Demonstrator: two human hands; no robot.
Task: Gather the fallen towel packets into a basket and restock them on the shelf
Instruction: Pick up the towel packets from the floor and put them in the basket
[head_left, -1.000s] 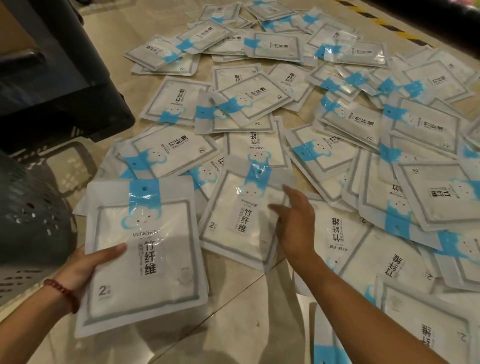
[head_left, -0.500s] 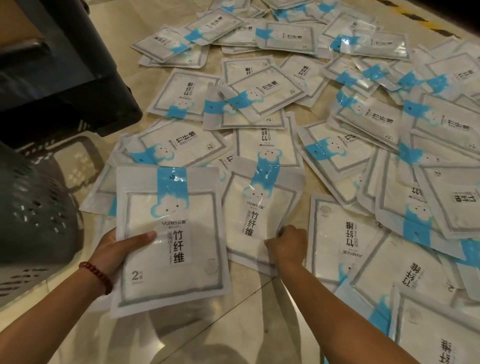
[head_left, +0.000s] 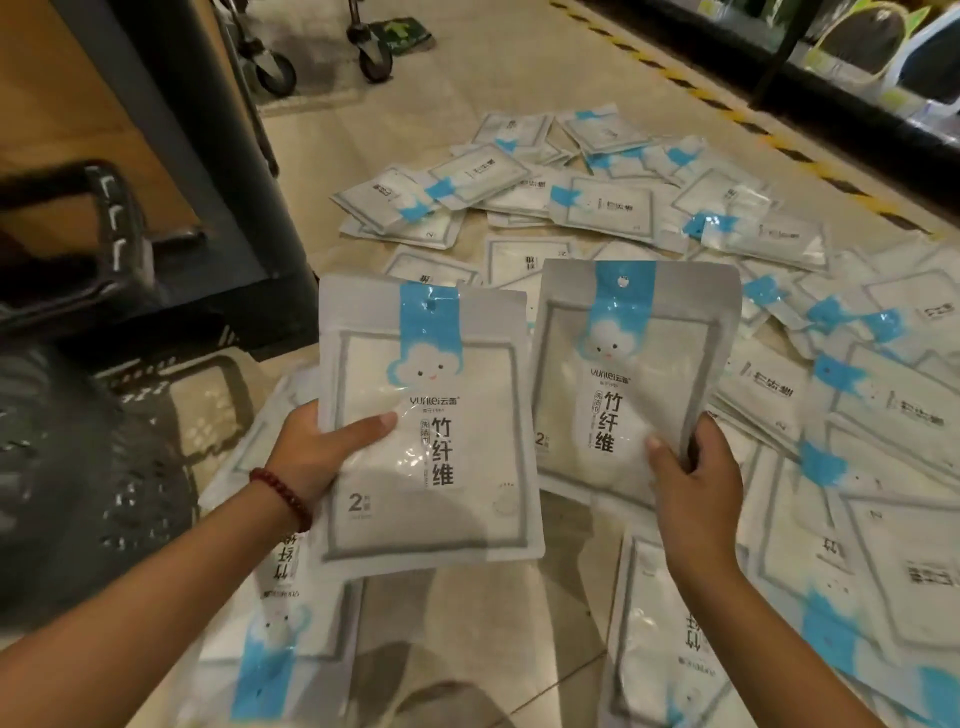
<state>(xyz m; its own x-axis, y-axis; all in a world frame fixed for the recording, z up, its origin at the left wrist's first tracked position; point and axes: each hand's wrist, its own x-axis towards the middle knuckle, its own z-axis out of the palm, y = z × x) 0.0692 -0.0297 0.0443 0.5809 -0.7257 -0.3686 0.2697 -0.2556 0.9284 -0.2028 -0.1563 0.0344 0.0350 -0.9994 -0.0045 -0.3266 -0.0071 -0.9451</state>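
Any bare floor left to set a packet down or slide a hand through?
Bare tile floor low centre, under the left hand's towel packet, with the packet pile on either side. Also the strip between the cart wheels and the pile's far edge. Right of the right hand: crowded, overlapping.

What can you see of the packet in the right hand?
The packet is a flat, glossy plastic pouch, white-grey with a blue strip, a hang hole at the top, a smiling cloud and dark characters. It is held upright, facing the camera; the right hand pinches its lower right corner.
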